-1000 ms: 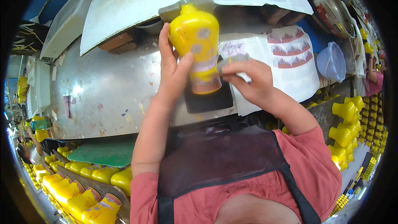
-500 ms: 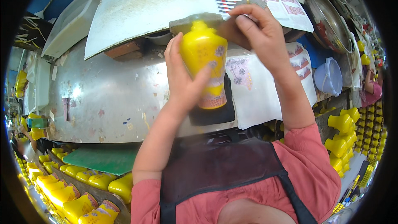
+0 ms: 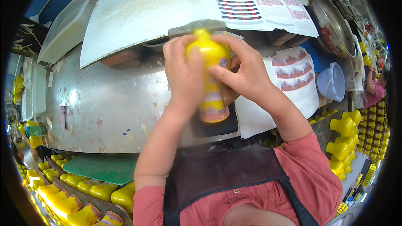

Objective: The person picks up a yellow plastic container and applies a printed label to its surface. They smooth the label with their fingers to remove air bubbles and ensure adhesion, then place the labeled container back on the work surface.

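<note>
A glossy yellow bottle (image 3: pixel 210 53), with purple floral pictures and a patterned band at its base, leans over a black pad (image 3: pixel 205 129), its narrow neck pointing away from me. My left hand (image 3: pixel 182 73) is closed around its left side, slightly blurred. On the other side my right hand (image 3: pixel 247 69) presses thumb and forefinger to the shoulder. A brown flat scraper (image 3: pixel 228 95) shows partly under that hand, mostly hidden by the fingers. Beyond the neck lies a grey, worn block or rag (image 3: pixel 197 26); I cannot tell which.
The metal worktable (image 3: pixel 104 113) carries a white board (image 3: pixel 138 12) and printed picture sheets (image 3: pixel 293 69). A pale blue bucket (image 3: pixel 331 81) and a metal pan (image 3: pixel 333 23) stand to the right. Several yellow bottles (image 3: pixel 102 191) line both sides, beside a green board (image 3: pixel 100 168).
My right hand has come down from above the bottle's shoulder onto its right side. My left hand has moved up toward the neck. The bottle has shifted slightly nearer me.
</note>
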